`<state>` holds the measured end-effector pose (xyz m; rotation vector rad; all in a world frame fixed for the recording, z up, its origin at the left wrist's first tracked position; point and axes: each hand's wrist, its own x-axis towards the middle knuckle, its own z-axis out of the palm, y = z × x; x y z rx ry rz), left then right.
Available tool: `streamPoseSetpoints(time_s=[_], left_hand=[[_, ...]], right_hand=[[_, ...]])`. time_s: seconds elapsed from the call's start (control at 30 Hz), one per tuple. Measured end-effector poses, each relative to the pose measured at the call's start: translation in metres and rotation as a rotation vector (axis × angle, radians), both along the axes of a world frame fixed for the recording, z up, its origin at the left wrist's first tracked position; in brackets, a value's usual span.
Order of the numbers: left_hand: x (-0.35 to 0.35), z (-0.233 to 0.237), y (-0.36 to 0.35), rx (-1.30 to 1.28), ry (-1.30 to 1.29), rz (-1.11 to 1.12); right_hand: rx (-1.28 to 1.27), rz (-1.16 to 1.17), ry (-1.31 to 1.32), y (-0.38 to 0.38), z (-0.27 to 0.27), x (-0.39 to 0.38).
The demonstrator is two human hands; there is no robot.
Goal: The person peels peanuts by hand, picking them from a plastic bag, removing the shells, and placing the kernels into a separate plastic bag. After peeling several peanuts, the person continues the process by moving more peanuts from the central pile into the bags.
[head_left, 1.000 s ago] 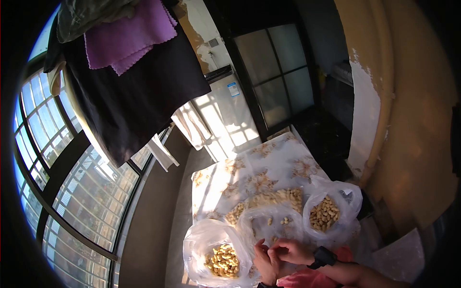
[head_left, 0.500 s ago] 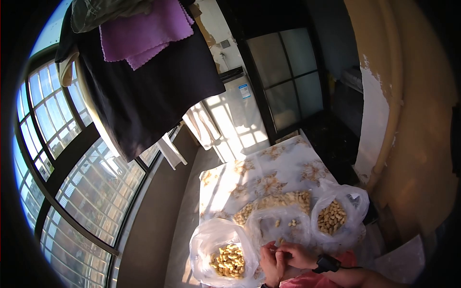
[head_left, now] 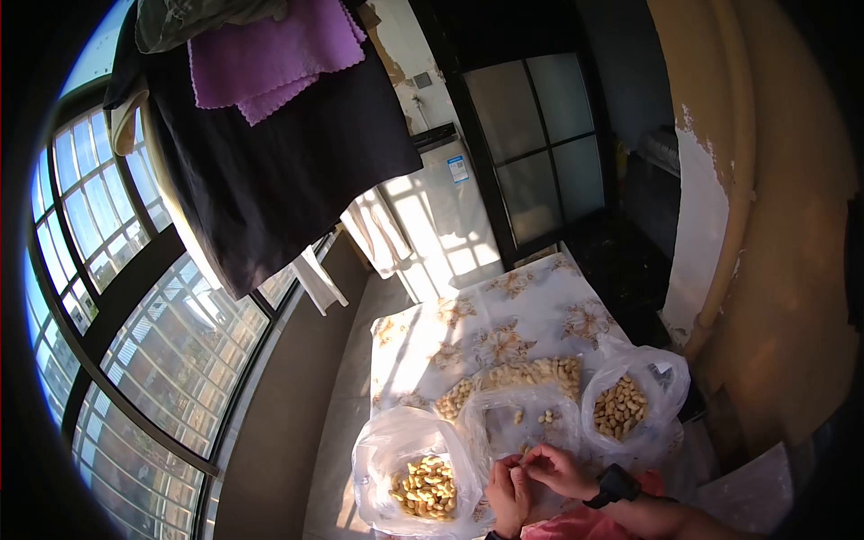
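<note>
My left hand (head_left: 509, 493) is closed, its thumb and fingers pinched together above the near edge of a clear plastic bag (head_left: 481, 432). Against its fingertips, my right hand (head_left: 558, 472) is closed in a pinch too. Whatever lies between the fingers is too small to make out. A few loose peanuts (head_left: 547, 417) lie inside the clear bag just beyond the hands. On the left, an open plastic bag (head_left: 369, 459) holds unshelled peanuts (head_left: 425, 488) in sunlight. To the right, another open bag (head_left: 666, 382) contains more peanuts (head_left: 621, 408).
A flowered tablecloth (head_left: 504, 306) covers the table. Behind the middle bag lies a long heap of peanuts (head_left: 531, 373). Dark clothing (head_left: 297, 180) and a purple cloth (head_left: 274, 63) hang at upper left, before a barred window (head_left: 171, 351). A pale refrigerator (head_left: 450, 225) stands beyond the table.
My right hand has lifted slightly, and its fingertips now meet the left ones at a more open angle. The bags stay in place; the view has shifted a little.
</note>
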<state>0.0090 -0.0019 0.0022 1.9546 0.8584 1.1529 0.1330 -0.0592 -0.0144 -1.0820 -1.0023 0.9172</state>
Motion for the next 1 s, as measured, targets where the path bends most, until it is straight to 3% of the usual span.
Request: streamPoseSetpoints(time_s=[0.23, 1.0], left_hand=[[0.001, 0.005, -0.003, -0.095, 0.033, 0.015], [0.002, 0.002, -0.004, -0.102, 0.011, 0.033]], right_hand=[[-0.086, -0.021, 0.238, -0.002, 0.006, 0.003], [-0.107, 0.004, 0.241, -0.004, 0.009, 0.004]])
